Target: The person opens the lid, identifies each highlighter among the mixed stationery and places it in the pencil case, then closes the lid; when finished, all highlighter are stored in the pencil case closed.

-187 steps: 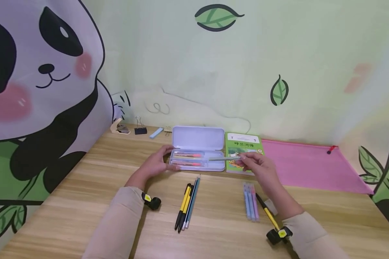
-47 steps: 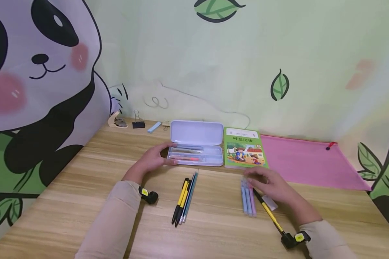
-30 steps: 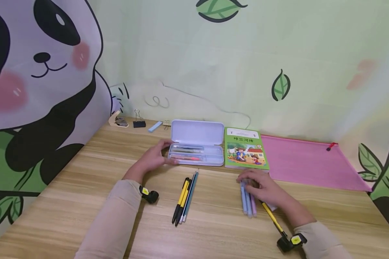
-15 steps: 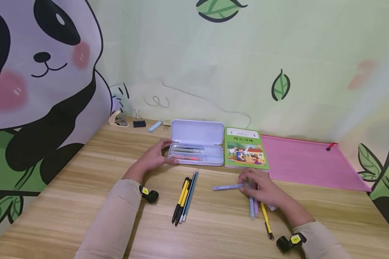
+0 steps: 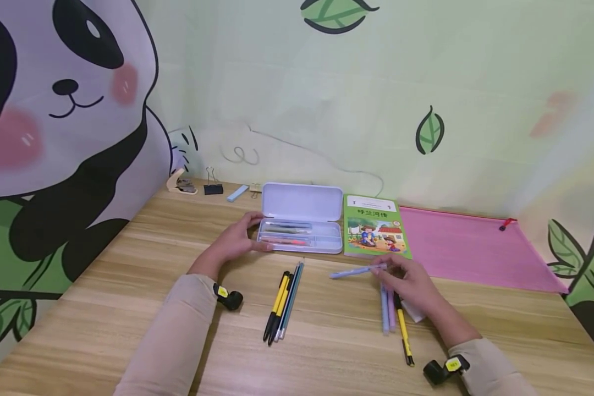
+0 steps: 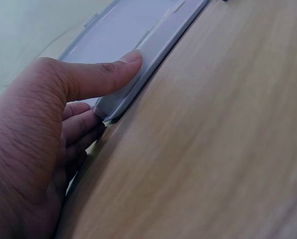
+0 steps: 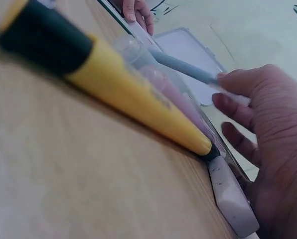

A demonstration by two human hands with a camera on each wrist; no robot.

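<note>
My left hand (image 5: 232, 239) holds the left end of an open lilac pencil case (image 5: 302, 202). In the left wrist view its thumb (image 6: 108, 77) lies over the case's front edge and the other fingers are at the end wall. Several pens lie in the case's left part. My right hand (image 5: 408, 283) pinches one end of a light blue pen (image 5: 348, 272), which points left over the table. Below that hand lie another blue pen (image 5: 385, 316), a purple pen (image 5: 391, 313) and a yellow-and-black pen (image 5: 405, 341). A white eraser (image 7: 233, 199) is partly hidden by my right hand.
Yellow-and-black pens (image 5: 279, 302) and pencils (image 5: 293, 302) lie mid-table. A green book (image 5: 376, 228) and a pink pouch (image 5: 480, 253) are right of the case. A stapler (image 5: 180, 184), binder clip (image 5: 213, 188) and blue strip (image 5: 237, 193) sit at the back left.
Since the earliest frame, a grey pen has gone from my right hand into the case. The right hand then took a blue pen from the group and raised it. My left hand stays at the case.
</note>
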